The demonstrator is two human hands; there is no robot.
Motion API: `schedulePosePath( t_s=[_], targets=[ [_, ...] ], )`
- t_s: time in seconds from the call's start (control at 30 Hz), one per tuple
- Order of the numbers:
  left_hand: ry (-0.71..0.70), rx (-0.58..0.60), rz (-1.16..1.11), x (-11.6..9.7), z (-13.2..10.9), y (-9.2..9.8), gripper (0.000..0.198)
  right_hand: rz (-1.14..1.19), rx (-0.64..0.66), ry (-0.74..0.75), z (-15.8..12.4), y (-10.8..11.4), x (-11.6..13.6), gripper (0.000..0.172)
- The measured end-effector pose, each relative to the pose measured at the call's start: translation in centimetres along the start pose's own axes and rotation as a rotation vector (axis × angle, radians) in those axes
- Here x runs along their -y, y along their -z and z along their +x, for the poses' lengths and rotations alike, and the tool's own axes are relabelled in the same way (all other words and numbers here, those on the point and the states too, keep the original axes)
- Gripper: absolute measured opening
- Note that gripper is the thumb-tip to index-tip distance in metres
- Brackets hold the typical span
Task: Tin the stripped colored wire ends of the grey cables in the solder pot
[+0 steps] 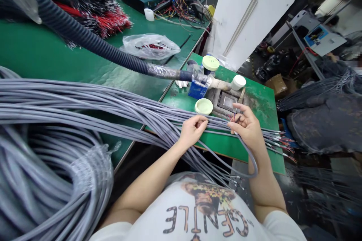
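My right hand (pixel 246 123) is closed on the end of a grey cable (pixel 252 161), with thin coloured wires (pixel 232 117) fanning out by the fingertips. That cable loops down below the hand and back to the left. Curled fingers of my left hand (pixel 194 130) rest at the bundle of grey cables (pixel 135 106); what they pinch, if anything, is hidden. Just beyond my right hand sits a square pot with a shiny metal surface (pixel 228 101), perhaps a solder pot. Stripped cable ends (pixel 283 141) lie on the green board (pixel 266 111) to the right.
A ribbed black hose (pixel 113 53) runs across to the pot. A pale green lid (pixel 203 106), a white-capped jar (pixel 238 82) and a blue box (pixel 197 89) stand around it. A large cable coil (pixel 93 173) is at left. A plastic bag (pixel 151 46) lies further back.
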State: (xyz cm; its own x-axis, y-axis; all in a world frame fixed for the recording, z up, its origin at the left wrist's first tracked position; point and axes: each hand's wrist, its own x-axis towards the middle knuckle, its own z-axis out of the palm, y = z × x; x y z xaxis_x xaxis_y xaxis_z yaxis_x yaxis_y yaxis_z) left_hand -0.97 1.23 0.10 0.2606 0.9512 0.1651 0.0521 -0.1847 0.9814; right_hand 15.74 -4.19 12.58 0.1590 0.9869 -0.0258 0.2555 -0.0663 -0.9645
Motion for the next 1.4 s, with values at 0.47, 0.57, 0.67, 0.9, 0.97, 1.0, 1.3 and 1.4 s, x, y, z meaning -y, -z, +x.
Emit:
schedulePosePath(
  t_s=[0.47, 0.57, 0.67, 0.9, 0.97, 1.0, 1.3, 1.4],
  targets=[
    [-0.005, -0.008, 0.023, 0.1, 0.0, 0.0, 0.015, -0.002, 0.027, -0.049, -0.2, -0.4, -0.2, 0.062],
    [-0.012, -0.005, 0.024, 0.2, 0.0, 0.0, 0.015, -0.004, 0.028, -0.049, -0.2, -0.4, -0.3, 0.064],
    [-0.012, -0.009, 0.023, 0.2, 0.0, 0.0, 0.015, -0.018, 0.024, -0.046, -0.2, -0.5, -0.3, 0.064],
    [0.01, -0.022, 0.022, 0.0, 0.0, 0.0, 0.015, -0.069, 0.046, -0.046, -0.2, -0.3, -0.5, 0.063],
    [0.008, -0.022, 0.028, 0.0, 0.0, 0.0, 0.015, -0.124, 0.051, -0.042, -0.5, 0.2, -0.3, 0.067],
    [0.008, -0.023, 0.033, 0.0, 0.0, 0.0, 0.015, -0.173, 0.053, -0.035, -0.8, 0.6, -0.2, 0.07],
    [0.001, -0.047, 0.077, 0.1, -0.1, 0.3, 0.016, -0.556, -0.259, -0.047, -7.0, 6.4, -0.1, 0.061],
    [-0.015, -0.049, 0.088, -0.3, -0.2, 0.2, 0.015, -0.491, -0.496, -0.08, -11.0, 9.6, -1.4, 0.069]
  ],
)
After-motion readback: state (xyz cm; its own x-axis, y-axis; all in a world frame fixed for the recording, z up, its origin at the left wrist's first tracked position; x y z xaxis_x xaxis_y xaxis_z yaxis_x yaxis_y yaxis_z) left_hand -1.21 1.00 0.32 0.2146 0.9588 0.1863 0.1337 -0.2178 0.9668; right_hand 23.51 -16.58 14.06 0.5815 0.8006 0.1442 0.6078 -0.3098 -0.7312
